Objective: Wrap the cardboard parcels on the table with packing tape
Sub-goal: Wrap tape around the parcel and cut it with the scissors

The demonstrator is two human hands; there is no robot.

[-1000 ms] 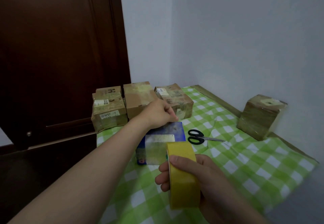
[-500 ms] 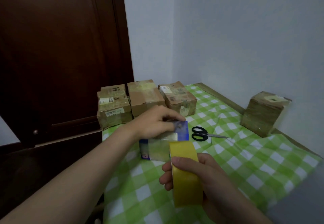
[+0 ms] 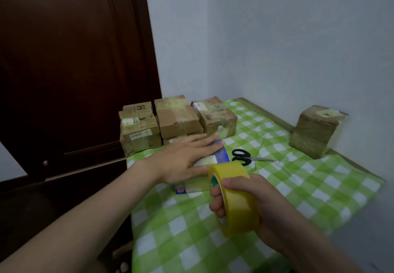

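Note:
A flat blue parcel (image 3: 221, 155) lies on the green checked tablecloth (image 3: 298, 187), a strip of tape across its top. My left hand (image 3: 187, 157) rests flat on it with straight fingers, covering most of the top. My right hand (image 3: 251, 200) grips a roll of yellow packing tape (image 3: 236, 198) just in front of the parcel, held upright above the cloth. Several taped cardboard parcels (image 3: 179, 117) stand in a row at the table's far left.
Black-handled scissors (image 3: 245, 157) lie right of the blue parcel. A single taped cardboard box (image 3: 313, 131) stands against the right wall. A dark wooden door (image 3: 70, 70) is behind the table's left edge.
My left hand has gone from curled fingers pinching at the parcel's far edge to lying flat on its top. The tape roll stays in my right hand.

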